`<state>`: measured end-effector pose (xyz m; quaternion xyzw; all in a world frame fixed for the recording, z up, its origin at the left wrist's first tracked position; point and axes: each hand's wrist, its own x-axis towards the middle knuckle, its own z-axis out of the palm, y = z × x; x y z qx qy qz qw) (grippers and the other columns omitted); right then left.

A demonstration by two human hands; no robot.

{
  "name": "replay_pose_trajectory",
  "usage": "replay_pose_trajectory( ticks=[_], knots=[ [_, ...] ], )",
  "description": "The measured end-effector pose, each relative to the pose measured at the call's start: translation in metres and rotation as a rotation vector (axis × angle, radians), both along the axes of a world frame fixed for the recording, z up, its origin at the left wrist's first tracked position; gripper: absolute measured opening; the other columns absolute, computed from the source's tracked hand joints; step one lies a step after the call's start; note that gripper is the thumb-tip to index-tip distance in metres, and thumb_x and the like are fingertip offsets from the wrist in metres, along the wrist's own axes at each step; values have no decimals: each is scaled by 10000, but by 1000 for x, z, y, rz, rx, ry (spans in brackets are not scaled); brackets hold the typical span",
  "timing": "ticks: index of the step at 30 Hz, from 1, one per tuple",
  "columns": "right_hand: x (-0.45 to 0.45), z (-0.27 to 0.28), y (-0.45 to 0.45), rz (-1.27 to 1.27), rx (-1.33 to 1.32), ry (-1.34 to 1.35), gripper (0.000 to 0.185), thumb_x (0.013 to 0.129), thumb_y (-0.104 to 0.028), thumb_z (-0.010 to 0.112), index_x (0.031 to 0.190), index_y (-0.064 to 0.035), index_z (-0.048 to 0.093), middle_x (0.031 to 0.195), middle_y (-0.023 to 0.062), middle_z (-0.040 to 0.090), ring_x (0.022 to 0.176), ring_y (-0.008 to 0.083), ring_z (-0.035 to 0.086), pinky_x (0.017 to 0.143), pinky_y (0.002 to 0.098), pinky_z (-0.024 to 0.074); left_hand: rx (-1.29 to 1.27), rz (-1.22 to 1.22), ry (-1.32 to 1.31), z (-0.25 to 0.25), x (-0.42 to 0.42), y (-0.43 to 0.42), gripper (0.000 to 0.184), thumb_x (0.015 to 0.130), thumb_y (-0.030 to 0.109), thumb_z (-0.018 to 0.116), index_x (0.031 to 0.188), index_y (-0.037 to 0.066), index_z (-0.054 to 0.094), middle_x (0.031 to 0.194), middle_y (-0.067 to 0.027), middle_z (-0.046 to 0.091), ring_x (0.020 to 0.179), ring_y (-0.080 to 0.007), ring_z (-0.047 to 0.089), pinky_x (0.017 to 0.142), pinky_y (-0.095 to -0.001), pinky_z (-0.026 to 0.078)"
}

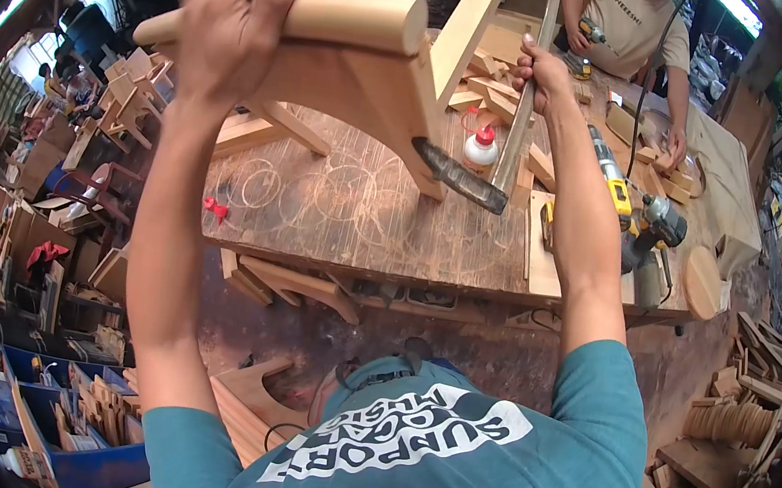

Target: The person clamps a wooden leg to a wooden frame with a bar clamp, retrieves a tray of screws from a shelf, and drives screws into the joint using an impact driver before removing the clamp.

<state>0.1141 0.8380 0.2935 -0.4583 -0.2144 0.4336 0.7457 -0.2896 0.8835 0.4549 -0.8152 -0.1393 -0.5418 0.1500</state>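
Observation:
My left hand (232, 28) is wrapped round the rounded top rail of a pale wooden chair frame (352, 81), raised over the workbench (354, 225). My right hand (547, 77) grips the handle of a hammer (464, 180), fingers closed round it. The handle slants down from the hand, and the dark metal head lies against the lower part of the frame's near post, touching it or very close. Just left of the handle stands a white glue bottle with a red cap (482, 150). A red cap-like piece (215, 210) lies at the bench's left.
Wood blocks (490, 96) are piled at the back. Yellow-and-black power drills (618, 195) lie at the right. Across the bench, a person in a beige shirt (628, 25) holds a drill. Blue bins (96, 461) with wood pieces stand at lower left.

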Motion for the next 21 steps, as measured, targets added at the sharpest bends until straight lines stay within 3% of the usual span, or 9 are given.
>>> replay_pose_trajectory(
  ticks=[3,10,14,15,17,18,19,20,21],
  knots=[
    [7,-8,12,-181,-105,-214,270,945,-205,756,855,-80,533,658,-15,530,454,89,481,395,305,447,-240,-38,54,7,26,25,579,1070,517,440,1191,27,725,1112,-185,738,1066,-357,671,957,-393,488],
    [5,-14,16,-309,-187,-423,271,926,-233,769,851,-37,597,688,31,583,465,119,524,412,302,470,-257,11,79,12,48,43,673,1071,603,334,1188,72,732,1069,-180,741,1051,-351,678,929,-398,497],
    [38,-40,29,-414,-247,-672,319,928,-297,761,877,-13,625,708,16,602,603,119,583,553,304,511,-221,16,112,11,48,52,584,1066,573,361,1244,135,705,1070,-163,735,996,-351,686,897,-400,508],
    [33,-35,17,-519,-362,-882,404,938,-372,738,1019,22,692,823,53,677,751,143,620,691,322,518,-212,7,96,9,49,58,551,1064,552,380,1256,146,699,1075,-159,735,988,-348,688,894,-400,509],
    [-9,-10,-21,-492,-322,-787,516,942,-416,716,1284,-31,703,1168,116,725,963,179,635,859,345,514,-196,-61,72,8,51,62,436,1050,446,471,1230,130,712,1016,-132,738,921,-317,684,854,-399,513],
    [-39,6,-49,-508,-268,-786,466,960,-389,700,1285,-54,705,1167,88,727,994,180,648,907,359,522,-188,-144,67,8,52,58,355,1038,361,542,1193,103,730,953,-109,741,861,-288,680,817,-399,514],
    [-27,-19,-57,-471,-35,-746,382,968,-292,695,1271,-59,705,1168,82,729,1034,182,662,941,367,535,-204,-261,39,1,57,69,517,1027,546,469,1247,149,716,1107,-120,747,979,-360,684,872,-433,523],
    [-12,-51,-58,-621,83,-950,279,968,-188,672,1212,-60,716,1184,78,731,1064,173,668,973,357,539,-201,-447,67,2,60,78,517,1027,546,469,1247,149,716,1107,-120,747,979,-360,684,872,-433,523],
    [-62,-41,-91,-764,51,-918,225,945,-175,691,1125,-44,719,1145,70,734,1066,175,669,972,353,539,-267,-415,67,6,62,85,512,1028,535,481,1203,118,721,1132,-147,742,992,-373,693,888,-466,530]
  ],
)
